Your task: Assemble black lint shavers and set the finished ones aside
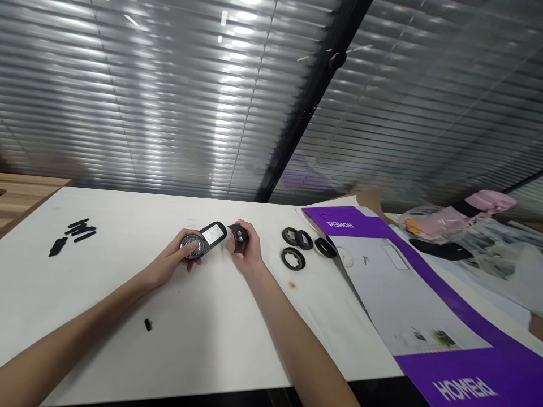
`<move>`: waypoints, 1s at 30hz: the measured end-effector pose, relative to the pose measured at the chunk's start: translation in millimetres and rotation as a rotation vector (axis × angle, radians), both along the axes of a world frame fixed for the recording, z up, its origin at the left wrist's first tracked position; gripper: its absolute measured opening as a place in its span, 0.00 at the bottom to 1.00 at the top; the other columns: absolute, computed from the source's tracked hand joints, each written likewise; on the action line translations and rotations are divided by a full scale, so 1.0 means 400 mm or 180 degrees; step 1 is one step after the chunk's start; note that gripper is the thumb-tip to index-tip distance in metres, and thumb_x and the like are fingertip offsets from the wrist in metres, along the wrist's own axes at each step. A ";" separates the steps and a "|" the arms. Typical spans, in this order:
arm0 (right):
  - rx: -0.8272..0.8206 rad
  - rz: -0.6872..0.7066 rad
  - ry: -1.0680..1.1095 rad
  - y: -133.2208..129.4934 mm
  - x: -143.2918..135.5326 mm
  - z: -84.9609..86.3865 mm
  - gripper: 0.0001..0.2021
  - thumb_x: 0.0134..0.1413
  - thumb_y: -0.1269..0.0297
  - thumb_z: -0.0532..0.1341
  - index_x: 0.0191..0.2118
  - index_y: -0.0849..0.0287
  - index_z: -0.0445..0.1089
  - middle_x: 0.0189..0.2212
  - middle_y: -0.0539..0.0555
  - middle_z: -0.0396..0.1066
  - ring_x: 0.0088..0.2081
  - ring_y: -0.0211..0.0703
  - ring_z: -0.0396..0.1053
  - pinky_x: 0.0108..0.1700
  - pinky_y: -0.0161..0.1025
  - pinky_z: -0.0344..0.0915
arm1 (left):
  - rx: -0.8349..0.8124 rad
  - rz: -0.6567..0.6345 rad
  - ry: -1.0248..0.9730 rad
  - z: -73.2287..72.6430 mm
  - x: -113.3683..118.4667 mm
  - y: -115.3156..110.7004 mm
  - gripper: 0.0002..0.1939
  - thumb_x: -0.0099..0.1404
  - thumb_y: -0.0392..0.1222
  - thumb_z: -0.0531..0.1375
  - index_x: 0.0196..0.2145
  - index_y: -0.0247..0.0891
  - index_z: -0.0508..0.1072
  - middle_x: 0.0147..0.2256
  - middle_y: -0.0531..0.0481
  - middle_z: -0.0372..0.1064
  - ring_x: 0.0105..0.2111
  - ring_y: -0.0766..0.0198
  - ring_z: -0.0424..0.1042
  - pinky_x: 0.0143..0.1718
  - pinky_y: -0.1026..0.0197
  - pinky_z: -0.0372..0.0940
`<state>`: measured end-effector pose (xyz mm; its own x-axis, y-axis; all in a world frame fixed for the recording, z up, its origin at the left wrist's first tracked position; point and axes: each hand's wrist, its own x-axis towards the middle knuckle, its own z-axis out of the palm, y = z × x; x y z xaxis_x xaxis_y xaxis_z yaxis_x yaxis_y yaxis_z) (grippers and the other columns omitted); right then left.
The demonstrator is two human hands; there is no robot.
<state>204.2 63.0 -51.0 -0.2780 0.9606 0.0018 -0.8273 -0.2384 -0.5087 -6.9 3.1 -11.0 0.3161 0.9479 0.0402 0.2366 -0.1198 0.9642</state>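
My left hand (186,249) is closed around a black fabric shaver (215,233) with a white label on its handle. The thumb lies over its round, perforated metal head. Just to the right, apart from the shaver, my right hand (250,249) grips a small dark part (239,238) with shiny round spots on it. What kind of part it is, I cannot make out. Right of that hand, several black rings with notched inner edges lie on the table, among them a front ring (293,258) and a ring near the box (325,247).
Several black strips (80,229) lie at the left of the white table (178,362). A small black cylinder (147,324) is near the front. A purple and white box (382,294) covers the right side, beside a pink item (458,217) and clear plastic. Blinds (169,102) stand behind.
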 end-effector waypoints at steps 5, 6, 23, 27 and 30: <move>-0.0030 -0.0022 0.0008 0.001 -0.002 -0.002 0.17 0.52 0.60 0.65 0.20 0.54 0.57 0.07 0.42 0.53 0.08 0.29 0.46 0.10 0.29 0.41 | 0.0000 0.0014 0.0054 0.002 0.000 -0.001 0.22 0.72 0.61 0.59 0.53 0.43 0.70 0.43 0.47 0.73 0.34 0.58 0.74 0.39 0.54 0.64; -0.0019 -0.0028 -0.0004 0.002 -0.002 -0.004 0.18 0.52 0.59 0.65 0.20 0.54 0.57 0.08 0.41 0.53 0.08 0.29 0.46 0.10 0.29 0.41 | -0.0003 0.0011 0.0061 0.002 0.000 -0.002 0.22 0.73 0.61 0.59 0.53 0.44 0.69 0.43 0.47 0.73 0.35 0.57 0.74 0.39 0.54 0.64; 0.0024 -0.0055 -0.0083 0.010 -0.004 -0.015 0.18 0.50 0.58 0.67 0.21 0.54 0.57 0.09 0.41 0.53 0.09 0.29 0.47 0.10 0.29 0.41 | 0.0032 -0.0080 -0.0160 -0.002 0.002 -0.004 0.27 0.76 0.66 0.45 0.51 0.44 0.72 0.45 0.45 0.72 0.35 0.57 0.70 0.36 0.56 0.66; 0.0021 -0.0018 -0.0120 0.007 -0.003 -0.011 0.19 0.48 0.57 0.68 0.21 0.54 0.57 0.10 0.40 0.52 0.09 0.29 0.47 0.09 0.29 0.41 | 0.0044 -0.0076 -0.0253 -0.008 0.001 0.005 0.27 0.76 0.67 0.47 0.48 0.46 0.75 0.50 0.46 0.66 0.38 0.57 0.70 0.33 0.58 0.66; 0.0034 -0.0021 -0.0114 0.002 -0.001 -0.005 0.18 0.48 0.58 0.68 0.21 0.54 0.57 0.10 0.40 0.53 0.09 0.29 0.47 0.10 0.29 0.42 | 0.0027 -0.0102 -0.0267 -0.008 0.000 0.009 0.29 0.76 0.68 0.45 0.47 0.46 0.75 0.48 0.46 0.64 0.38 0.58 0.68 0.32 0.59 0.66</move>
<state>203.7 63.7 -53.0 -0.2716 0.9624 0.0022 -0.8101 -0.2274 -0.5404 -6.9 6.6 -14.4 0.3414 0.9369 0.0758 0.1508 -0.1342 0.9794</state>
